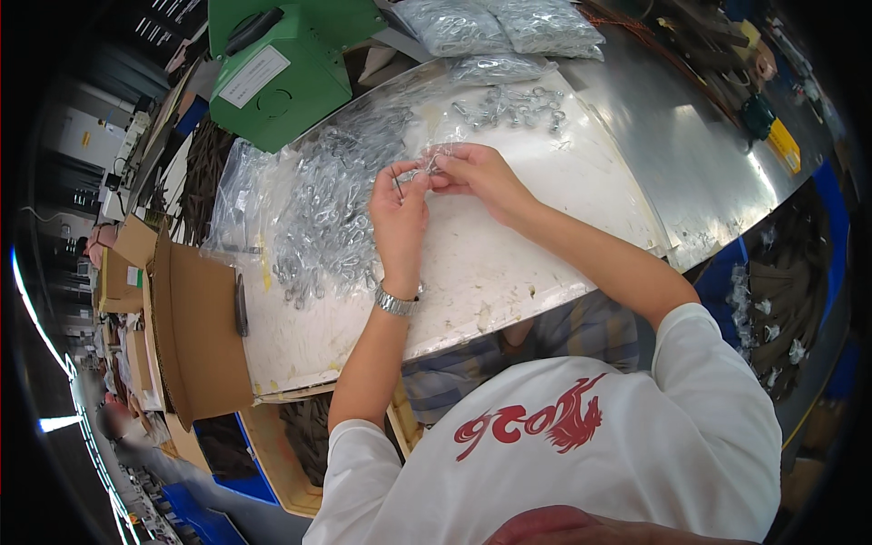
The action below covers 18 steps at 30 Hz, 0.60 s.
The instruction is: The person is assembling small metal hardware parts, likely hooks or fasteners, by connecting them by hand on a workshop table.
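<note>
My two hands meet over the white tabletop (pixel 472 263), fingertips almost touching. My left hand (pixel 400 213), with a metal-band watch on its wrist, is closed in a pinch on a thin metal piece (pixel 397 187) that sticks out between the fingers. My right hand (pixel 481 177) pinches a small shiny piece (pixel 431 163), partly hidden by the fingers; its exact kind is too small to tell. Left of and beyond the hands spreads a heap of small silvery metal hooks with looped ends (pixel 327 191), lying on clear plastic. A smaller scatter of similar hooks (pixel 513 107) lies farther back.
A green machine housing (pixel 282 82) stands at the back left. Filled clear bags (pixel 509 27) lie at the far edge. An open cardboard box (pixel 200 327) adjoins the table's left side. A bare metal surface (pixel 672 136) extends right, beside a blue bin (pixel 836 245) of dark strips.
</note>
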{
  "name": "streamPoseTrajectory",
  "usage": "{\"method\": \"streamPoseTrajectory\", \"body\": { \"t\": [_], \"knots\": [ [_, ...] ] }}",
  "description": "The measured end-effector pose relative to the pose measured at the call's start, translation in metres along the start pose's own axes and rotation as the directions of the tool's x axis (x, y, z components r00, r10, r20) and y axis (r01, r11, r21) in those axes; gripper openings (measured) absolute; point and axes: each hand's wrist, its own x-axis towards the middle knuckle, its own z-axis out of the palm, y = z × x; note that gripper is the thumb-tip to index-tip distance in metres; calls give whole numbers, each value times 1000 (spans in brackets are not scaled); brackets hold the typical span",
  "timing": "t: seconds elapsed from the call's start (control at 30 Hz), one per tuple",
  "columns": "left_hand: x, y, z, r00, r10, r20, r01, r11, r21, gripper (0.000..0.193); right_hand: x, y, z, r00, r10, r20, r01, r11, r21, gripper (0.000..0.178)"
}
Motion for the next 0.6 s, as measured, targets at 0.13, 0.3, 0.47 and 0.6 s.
{"method": "streamPoseTrajectory", "body": {
  "t": [0.13,0.3,0.47,0.6],
  "knots": [
    [0,-8,1,992,120,-40,-111,977,180,38,-6,0,9,999,19,44,-23,996,80,31],
    [6,5,-12,975,-115,188,111,993,28,42,2,-2,-6,991,-3,132,10,999,-54,31],
    [16,12,-42,982,-119,145,122,993,-12,30,-4,-22,3,984,-58,171,93,974,-208,47],
    [18,10,-50,943,-173,284,183,983,-8,21,-7,-20,7,953,-8,302,115,934,-339,52]
  ]
}}
